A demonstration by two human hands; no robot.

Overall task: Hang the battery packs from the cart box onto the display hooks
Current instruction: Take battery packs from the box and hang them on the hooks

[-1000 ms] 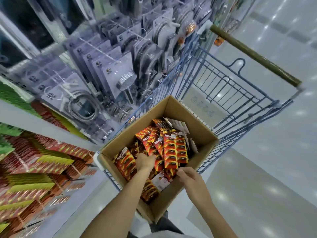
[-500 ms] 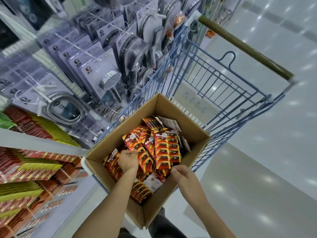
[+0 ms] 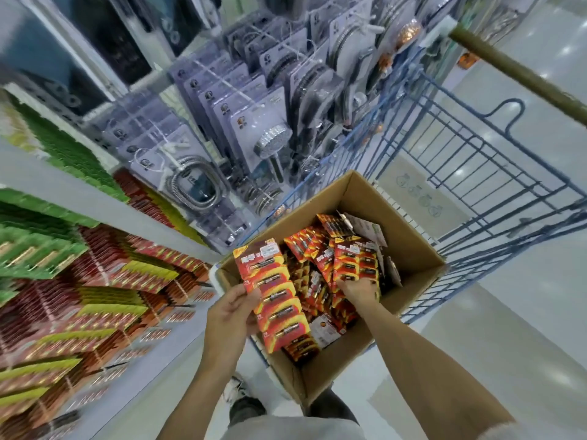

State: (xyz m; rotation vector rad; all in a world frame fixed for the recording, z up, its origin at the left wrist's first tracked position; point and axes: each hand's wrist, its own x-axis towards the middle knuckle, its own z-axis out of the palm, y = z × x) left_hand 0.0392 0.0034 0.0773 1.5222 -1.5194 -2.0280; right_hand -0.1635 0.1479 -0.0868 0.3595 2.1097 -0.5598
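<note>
I see the left hand (image 3: 232, 315) has lifted a strip of battery packs (image 3: 271, 293) clear of the cardboard box (image 3: 409, 246), thumb & fingers pinching its edge. Right hand (image 3: 357, 289) now digs into the pile, grip hidden. Hanging's next, I reckon.

Blue wire cart (image 3: 470, 173) carrying a cardboard box (image 3: 409, 249)

The open box sits in the cart's basket, filled with red-and-orange battery packs (image 3: 352, 265) lying loosely heaped.
</note>
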